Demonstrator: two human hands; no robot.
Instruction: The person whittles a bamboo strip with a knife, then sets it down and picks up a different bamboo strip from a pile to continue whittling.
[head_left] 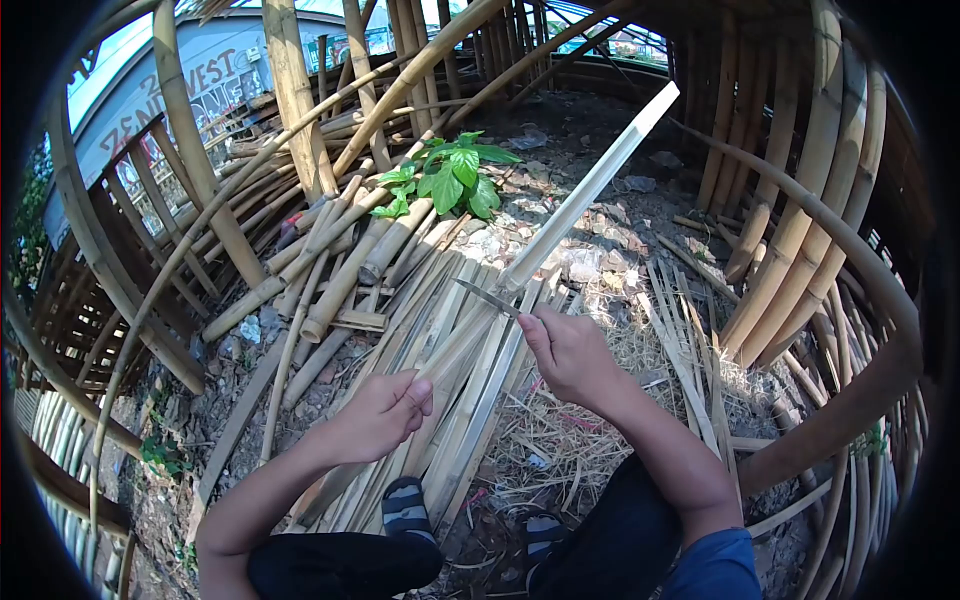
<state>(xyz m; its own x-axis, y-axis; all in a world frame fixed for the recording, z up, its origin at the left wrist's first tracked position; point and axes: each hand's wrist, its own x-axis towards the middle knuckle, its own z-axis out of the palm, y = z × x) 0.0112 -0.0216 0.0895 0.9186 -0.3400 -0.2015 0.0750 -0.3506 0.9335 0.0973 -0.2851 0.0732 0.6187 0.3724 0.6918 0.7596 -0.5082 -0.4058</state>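
My right hand (pixel 572 358) is wrapped round the handle of a knife (pixel 490 298), its blade pointing left and slightly up. Just beyond the blade, a long pale bamboo strip (pixel 590 190) slants up and away to the right. Its near part runs down past the knife toward my left hand (pixel 385 418), which is closed on it, palm side partly hidden. Beneath both hands lies a pile of split bamboo strips (pixel 425 345), stretched lengthwise on the ground between my feet.
Bamboo poles (pixel 350 240) are heaped at the left, near a leafy green plant (pixel 455 178). Upright bamboo posts (pixel 800 200) stand on the right, with a curved pole (pixel 850 240) reaching across. Shavings (pixel 555 440) and more strips (pixel 690 350) cover the ground to the right.
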